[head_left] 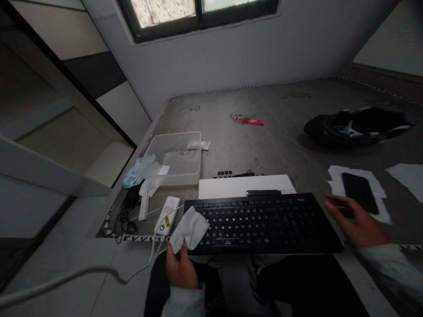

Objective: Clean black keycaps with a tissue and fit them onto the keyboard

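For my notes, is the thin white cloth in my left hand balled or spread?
Mostly spread: the white cloth shows a broad, creased face; underside hidden.

Pale grey sleeves (pixel 185 301), black trousers (pixel 310 286).

READABLE TEXT: none | keyboard (pixel 261 224) corner mark (pixel 300 200): too small | white device (pixel 168 215) print (pixel 172 203): too small

Black keyboard (pixel 264 224), white cloth (pixel 192 225), white device (pixel 171 208) with yellow label (pixel 167 220), grey mat (pixel 228 152) with hexagon pattern
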A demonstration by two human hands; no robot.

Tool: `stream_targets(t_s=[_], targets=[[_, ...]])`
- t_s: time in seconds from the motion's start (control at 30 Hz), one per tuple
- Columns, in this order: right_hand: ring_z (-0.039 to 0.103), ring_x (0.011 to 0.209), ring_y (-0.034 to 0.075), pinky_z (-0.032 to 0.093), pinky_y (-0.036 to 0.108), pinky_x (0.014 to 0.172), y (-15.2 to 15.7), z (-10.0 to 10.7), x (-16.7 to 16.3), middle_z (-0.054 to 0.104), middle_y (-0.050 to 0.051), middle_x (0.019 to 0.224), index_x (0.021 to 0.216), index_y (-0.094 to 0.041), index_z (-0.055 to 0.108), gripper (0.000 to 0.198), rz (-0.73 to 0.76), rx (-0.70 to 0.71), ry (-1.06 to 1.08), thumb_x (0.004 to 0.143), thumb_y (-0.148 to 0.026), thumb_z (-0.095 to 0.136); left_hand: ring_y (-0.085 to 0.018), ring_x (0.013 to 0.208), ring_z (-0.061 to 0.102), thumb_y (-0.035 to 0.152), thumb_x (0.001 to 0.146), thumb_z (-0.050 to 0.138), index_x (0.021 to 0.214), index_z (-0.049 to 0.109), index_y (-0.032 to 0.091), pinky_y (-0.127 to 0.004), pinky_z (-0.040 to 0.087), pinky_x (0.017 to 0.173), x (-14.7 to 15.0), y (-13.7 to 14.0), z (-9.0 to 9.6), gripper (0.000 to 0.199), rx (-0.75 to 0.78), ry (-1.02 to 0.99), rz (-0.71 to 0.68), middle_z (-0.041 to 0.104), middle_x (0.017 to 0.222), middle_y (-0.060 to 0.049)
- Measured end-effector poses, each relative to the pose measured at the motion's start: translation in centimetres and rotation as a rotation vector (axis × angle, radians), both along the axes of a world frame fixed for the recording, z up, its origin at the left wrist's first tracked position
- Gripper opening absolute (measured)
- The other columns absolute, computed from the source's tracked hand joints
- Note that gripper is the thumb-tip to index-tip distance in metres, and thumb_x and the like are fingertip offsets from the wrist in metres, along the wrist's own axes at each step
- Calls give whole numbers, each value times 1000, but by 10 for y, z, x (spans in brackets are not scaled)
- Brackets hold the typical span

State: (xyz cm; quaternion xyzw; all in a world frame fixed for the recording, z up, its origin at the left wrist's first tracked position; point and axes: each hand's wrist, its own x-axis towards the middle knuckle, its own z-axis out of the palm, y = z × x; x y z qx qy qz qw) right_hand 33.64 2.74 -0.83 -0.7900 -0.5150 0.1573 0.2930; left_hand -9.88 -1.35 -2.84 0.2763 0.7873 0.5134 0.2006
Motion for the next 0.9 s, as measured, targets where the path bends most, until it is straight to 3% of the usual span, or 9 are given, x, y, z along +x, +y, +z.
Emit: stream_targets(t_s=[0.07,0.17,0.27,0.4,0.57,0.73,0.9], targets=[[68,86,34,53,48,71,20,24,-8,71,14,101,102,-27,63,46,57,-22,-83,77,-63,48,-26,103,59,40,80,57,103,63,19,-37,43,92,8,-3,3,32,120,226,-74,65,107,-8],[67,83,30,50,42,71,64,53,-30,73,9,92,91,-26,68,45,193,-13,-169,78,-62,45,-20,95,58,27,84,54,98,63,21,-30,43,86,25,-10,7,17,335,510,-256,62,100,-4],[66,76,24,47,36,72,120,60,-62,74,5,86,89,-25,69,37,447,-43,-210,83,-53,47,-17,87,58,24,87,51,94,62,22,-27,43,79,41,-15,8,13,391,481,-409,60,96,-3],[65,73,20,45,30,66,192,37,-111,74,5,82,91,-23,71,31,742,-155,-282,88,-42,47,-19,90,58,27,88,51,96,62,22,-29,42,80,54,-13,6,14,325,341,-383,60,98,-3],[66,89,21,47,30,75,256,-8,-158,76,6,97,93,-26,74,20,759,-360,-425,81,-33,60,-20,89,58,32,89,51,94,62,22,-29,42,79,54,-8,8,16,318,259,-365,60,96,-4],[67,91,20,49,29,77,283,-37,-177,76,4,101,95,-28,74,21,716,-419,-418,77,-33,65,-20,88,58,39,88,52,94,62,22,-28,42,77,52,-10,13,20,299,171,-292,60,94,-3],[68,90,21,49,30,76,281,-51,-186,76,4,100,90,-29,76,19,696,-453,-425,72,-33,70,-21,86,57,47,86,54,93,62,21,-29,43,77,43,-14,18,28,266,111,-159,61,90,-4]])
